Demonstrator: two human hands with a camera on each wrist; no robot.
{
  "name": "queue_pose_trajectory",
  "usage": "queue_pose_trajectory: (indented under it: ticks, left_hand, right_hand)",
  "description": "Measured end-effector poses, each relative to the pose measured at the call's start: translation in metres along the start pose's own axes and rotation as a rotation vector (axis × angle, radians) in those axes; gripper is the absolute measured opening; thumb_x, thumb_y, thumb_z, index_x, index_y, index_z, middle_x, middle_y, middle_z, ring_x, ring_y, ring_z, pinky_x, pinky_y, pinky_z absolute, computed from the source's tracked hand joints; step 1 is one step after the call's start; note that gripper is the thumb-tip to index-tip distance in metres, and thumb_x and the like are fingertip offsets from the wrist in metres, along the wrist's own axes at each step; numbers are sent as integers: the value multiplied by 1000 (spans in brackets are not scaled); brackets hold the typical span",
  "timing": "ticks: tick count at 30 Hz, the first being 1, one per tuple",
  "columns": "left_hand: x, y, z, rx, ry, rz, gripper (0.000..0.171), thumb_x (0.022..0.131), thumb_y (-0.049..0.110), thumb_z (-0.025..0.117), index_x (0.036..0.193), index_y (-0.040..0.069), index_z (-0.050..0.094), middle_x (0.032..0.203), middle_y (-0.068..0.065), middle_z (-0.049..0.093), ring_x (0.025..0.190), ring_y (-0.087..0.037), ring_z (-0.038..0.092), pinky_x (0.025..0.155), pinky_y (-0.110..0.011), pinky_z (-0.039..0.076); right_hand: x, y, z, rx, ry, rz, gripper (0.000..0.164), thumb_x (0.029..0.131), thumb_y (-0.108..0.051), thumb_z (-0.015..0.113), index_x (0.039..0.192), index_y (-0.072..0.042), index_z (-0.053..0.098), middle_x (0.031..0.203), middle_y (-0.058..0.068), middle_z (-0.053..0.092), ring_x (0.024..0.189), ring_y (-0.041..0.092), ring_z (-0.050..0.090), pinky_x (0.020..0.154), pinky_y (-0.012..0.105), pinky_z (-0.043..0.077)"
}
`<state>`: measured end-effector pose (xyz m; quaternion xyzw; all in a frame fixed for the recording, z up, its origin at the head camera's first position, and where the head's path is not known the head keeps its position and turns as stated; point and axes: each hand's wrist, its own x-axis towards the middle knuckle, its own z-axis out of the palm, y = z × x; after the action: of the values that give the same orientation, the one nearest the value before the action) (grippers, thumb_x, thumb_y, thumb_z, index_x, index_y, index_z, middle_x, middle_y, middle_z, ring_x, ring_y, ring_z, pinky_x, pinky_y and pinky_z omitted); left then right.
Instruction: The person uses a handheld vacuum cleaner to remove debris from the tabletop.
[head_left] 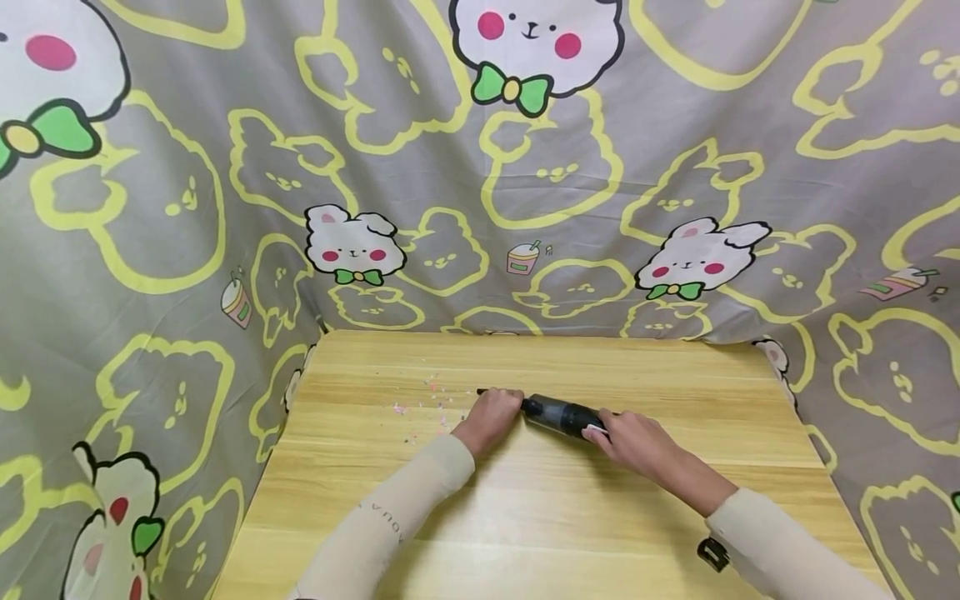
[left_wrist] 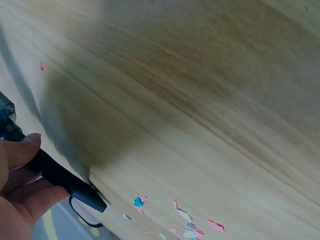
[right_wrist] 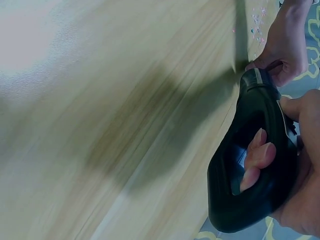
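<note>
Handheld vacuum: held over the table, about midway between its left and right edges, toward the far edge.
Left hand: the black nozzle is pinched between thumb and fingers.
Right hand: the loop handle is gripped, fingertips passed through its opening.
Nozzle direction: pointed toward the left edge, near the scraps.
Scraps: strewn toward the far left corner; pink, white and blue are seen.
Curtain: hung beyond the far edge, printed with rabbits.
</note>
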<state>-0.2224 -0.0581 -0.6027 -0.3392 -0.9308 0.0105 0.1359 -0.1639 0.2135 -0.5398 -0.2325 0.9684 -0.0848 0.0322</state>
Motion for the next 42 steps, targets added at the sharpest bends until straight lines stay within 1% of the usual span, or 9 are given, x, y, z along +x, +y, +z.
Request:
queue_pose_trajectory:
  ticks: [6, 12, 16, 20, 27, 32, 38, 42]
  left_hand:
    - [1, -5, 2, -8, -8, -12, 12, 96, -3, 67, 95, 7, 75, 85, -7, 79, 73, -17, 78, 63, -23, 64]
    - [4, -12, 3, -5, -22, -34, 12, 99, -1, 66, 96, 7, 75, 85, -8, 79, 72, -17, 78, 63, -23, 63]
    - [7, -17, 2, -27, -37, -41, 13, 99, -2, 65, 96, 6, 75, 85, -9, 79, 72, -19, 78, 63, -22, 63]
    - [8, -24, 3, -24, -48, -58, 14, 98, -5, 64, 96, 6, 74, 85, -9, 79, 73, -19, 78, 63, -23, 63]
    - [9, -33, 7, 5, -28, -60, 10, 96, -2, 68, 98, 5, 74, 85, -10, 79, 73, -19, 77, 64, -24, 64]
    - [8, -36, 6, 38, -38, -60, 11, 96, -2, 68, 100, 6, 75, 86, -9, 79, 74, -19, 77, 65, -24, 64]
    - [9, -35, 6, 93, -43, -47, 11, 97, 0, 68, 102, 7, 75, 89, -7, 80, 76, -17, 78, 66, -23, 64]
    - [11, -34, 5, 114, -48, -23, 13, 98, 0, 68, 105, 8, 75, 92, -6, 80, 78, -16, 78, 68, -22, 64]
  right_hand:
    - [5, -2, 1, -5, 0, -1, 43, 104, -43, 60, 106, -1, 69, 59, 2, 55, 46, 10, 45, 42, 26, 33]
    - [14, -2, 3, -14, 24, -17, 39, 103, -41, 63, 102, -2, 68, 59, 3, 54, 46, 10, 45, 41, 26, 32]
    - [21, -2, 5, -24, 36, -18, 39, 103, -41, 64, 100, -2, 68, 59, 3, 55, 46, 12, 48, 41, 27, 34]
    - [28, -3, 7, -39, 31, -26, 40, 103, -41, 63, 102, -1, 68, 60, 6, 57, 48, 15, 52, 40, 29, 37]
    - [37, -8, 9, -41, -6, -9, 44, 105, -43, 59, 109, 0, 68, 67, 10, 64, 54, 20, 61, 43, 33, 44]
    - [40, -11, 11, -46, -14, -10, 48, 105, -43, 58, 115, 2, 68, 72, 13, 68, 57, 21, 63, 45, 35, 49]
    - [40, -11, 14, -10, -12, 23, 48, 105, -44, 58, 115, 2, 68, 75, 15, 69, 57, 20, 61, 47, 35, 48]
    - [39, -12, 9, 24, -14, 48, 50, 105, -44, 58, 116, 4, 68, 75, 17, 69, 57, 21, 61, 49, 36, 49]
